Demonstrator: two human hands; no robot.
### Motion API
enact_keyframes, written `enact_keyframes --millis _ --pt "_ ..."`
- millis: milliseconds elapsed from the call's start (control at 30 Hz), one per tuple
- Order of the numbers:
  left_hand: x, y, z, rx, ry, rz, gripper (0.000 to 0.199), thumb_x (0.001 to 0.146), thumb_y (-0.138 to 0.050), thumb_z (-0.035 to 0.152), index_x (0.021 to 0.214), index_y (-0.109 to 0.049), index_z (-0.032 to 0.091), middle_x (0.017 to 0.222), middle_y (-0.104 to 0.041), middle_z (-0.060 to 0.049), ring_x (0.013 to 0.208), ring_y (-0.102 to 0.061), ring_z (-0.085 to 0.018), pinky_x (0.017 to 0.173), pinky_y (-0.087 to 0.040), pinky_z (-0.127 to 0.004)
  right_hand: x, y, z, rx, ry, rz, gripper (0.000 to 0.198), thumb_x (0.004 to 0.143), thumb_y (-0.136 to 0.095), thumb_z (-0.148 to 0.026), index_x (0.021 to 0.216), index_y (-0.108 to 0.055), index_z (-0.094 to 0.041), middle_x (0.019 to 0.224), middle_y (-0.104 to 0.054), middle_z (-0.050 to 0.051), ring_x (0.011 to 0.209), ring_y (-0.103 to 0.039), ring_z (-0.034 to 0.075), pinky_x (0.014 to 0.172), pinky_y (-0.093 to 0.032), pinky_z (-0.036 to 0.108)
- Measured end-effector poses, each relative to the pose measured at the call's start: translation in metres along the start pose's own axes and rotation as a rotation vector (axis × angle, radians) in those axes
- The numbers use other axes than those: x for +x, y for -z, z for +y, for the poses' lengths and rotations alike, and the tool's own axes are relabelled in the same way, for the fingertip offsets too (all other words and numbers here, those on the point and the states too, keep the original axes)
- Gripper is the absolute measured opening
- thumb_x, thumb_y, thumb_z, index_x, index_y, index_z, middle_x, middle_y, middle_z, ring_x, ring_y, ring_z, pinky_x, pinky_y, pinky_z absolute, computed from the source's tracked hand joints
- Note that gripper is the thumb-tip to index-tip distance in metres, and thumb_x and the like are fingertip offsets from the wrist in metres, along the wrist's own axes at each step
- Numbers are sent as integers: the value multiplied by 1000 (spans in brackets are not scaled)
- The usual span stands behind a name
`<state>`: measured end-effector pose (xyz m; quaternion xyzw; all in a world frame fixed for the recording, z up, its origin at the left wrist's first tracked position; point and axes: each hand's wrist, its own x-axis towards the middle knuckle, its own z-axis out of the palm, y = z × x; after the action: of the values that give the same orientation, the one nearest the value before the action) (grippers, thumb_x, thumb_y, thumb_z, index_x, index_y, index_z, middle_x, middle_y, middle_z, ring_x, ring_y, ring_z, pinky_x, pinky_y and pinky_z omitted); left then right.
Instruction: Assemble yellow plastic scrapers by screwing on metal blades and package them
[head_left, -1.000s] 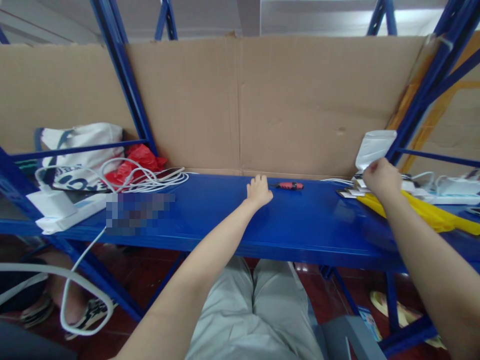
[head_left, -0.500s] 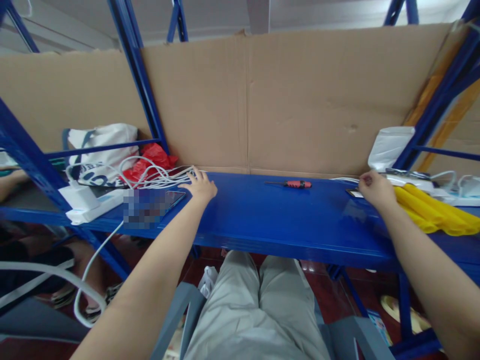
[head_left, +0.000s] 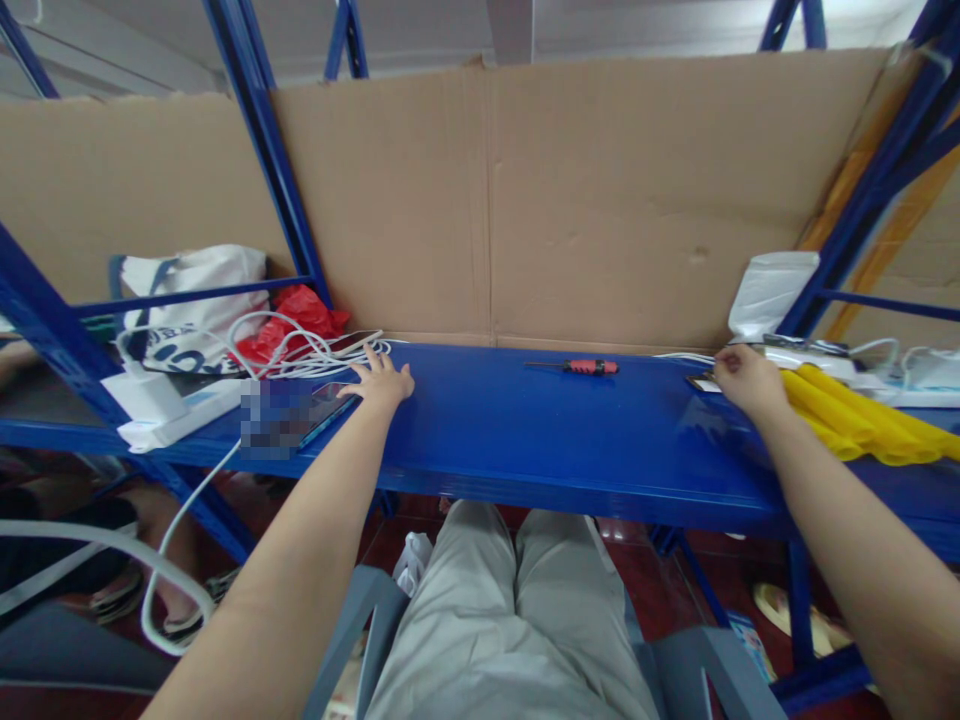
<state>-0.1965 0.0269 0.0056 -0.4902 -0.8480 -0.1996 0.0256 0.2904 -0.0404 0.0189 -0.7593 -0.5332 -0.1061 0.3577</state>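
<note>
My left hand (head_left: 380, 382) is open, fingers spread, over the top end of a phone (head_left: 328, 418) and close to a bundle of white cables (head_left: 315, 352). Part of the phone is blurred out by blocks. My right hand (head_left: 745, 378) is closed, its fingers curled together at the right of the blue shelf (head_left: 510, 430). A small flat dark item with a white patch (head_left: 703, 384) shows beside those fingers; whether they grip it is hidden. Between my hands lies a red and black screwdriver (head_left: 589, 367), shaft pointing left.
A white power strip (head_left: 184, 415) with a plugged-in adapter stands at left, before a red plastic bag (head_left: 300, 310) and a white cloth bag (head_left: 195, 290). Yellow material (head_left: 862, 420) lies beside my right wrist. Cardboard (head_left: 585, 200) walls the back. Another person's legs (head_left: 161, 530) show at lower left.
My left hand has shifted left, with its fingers now over the phone's top end. My right hand stays closed in about the same place. The view has turned slightly.
</note>
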Motion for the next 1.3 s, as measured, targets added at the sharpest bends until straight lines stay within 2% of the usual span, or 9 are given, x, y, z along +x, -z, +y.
enact_keyframes --millis 200,400,500,567,633,767,933,1133,1300 --pt "4 0 -1 -38 -13 5 62 90 -31 42 149 -28 22 159 -8 -12 142 -9 -41 96 -29 -72 1 -2 2 24 30 23 6 72 -48 -18 77 -52 -19 83 -66 13 83 -62 25 80 -47 37" --pt "-16 -2 22 -13 -294 83 59 89 -34 34 146 -33 18 158 -11 -12 143 -11 -36 106 -20 -65 1 -4 1 -28 24 17 12 76 -47 -19 83 -56 -18 89 -67 14 88 -63 27 82 -47 37" --pt "-28 3 48 -42 -449 79 56 87 -40 28 141 -39 17 154 -26 -14 140 -24 -34 108 -25 -57 2 -5 0 -69 14 -15 18 78 -46 -19 90 -58 -14 97 -68 17 94 -63 28 84 -47 37" --pt "-35 7 68 -66 -479 61 49 86 -41 23 134 -48 15 140 -47 -18 130 -42 -33 106 -31 -52 1 -6 0 -85 17 -32 20 80 -46 -19 94 -59 -13 100 -68 18 97 -63 29 85 -47 37" --pt "-43 10 88 -112 -489 9 41 85 -42 22 122 -58 13 122 -60 -21 118 -54 -33 101 -39 -47 1 -7 -1 -93 38 -31 21 80 -46 -18 95 -60 -12 100 -68 18 96 -64 29 85 -47 37" --pt "-57 4 116 -222 -597 -43 31 86 -44 21 105 -68 15 108 -67 -19 109 -61 -31 94 -46 -42 1 -12 -2 -111 109 -62 23 80 -47 -18 97 -60 -12 97 -68 18 92 -65 28 81 -49 38" --pt "-63 -19 120 -422 -919 -161 31 82 -51 13 104 -71 22 109 -70 -6 108 -62 -20 100 -43 -29 2 -30 -3 -170 294 -149 30 80 -44 -16 105 -59 -11 100 -68 16 93 -65 25 82 -50 36" --pt "-52 -27 110 -595 -797 -193 30 80 -51 8 97 -73 20 94 -73 -6 98 -66 -19 97 -46 -31 -6 -53 -23 -325 611 -247 44 86 -41 -23 128 -51 -13 130 -56 17 116 -56 29 93 -47 43" --pt "-52 -30 110 -632 -820 -223 30 80 -50 7 94 -74 18 82 -72 -6 83 -69 -18 90 -51 -32 -4 -63 -58 -369 717 -332 50 89 -39 -27 138 -43 -17 139 -49 15 121 -52 30 97 -44 47"
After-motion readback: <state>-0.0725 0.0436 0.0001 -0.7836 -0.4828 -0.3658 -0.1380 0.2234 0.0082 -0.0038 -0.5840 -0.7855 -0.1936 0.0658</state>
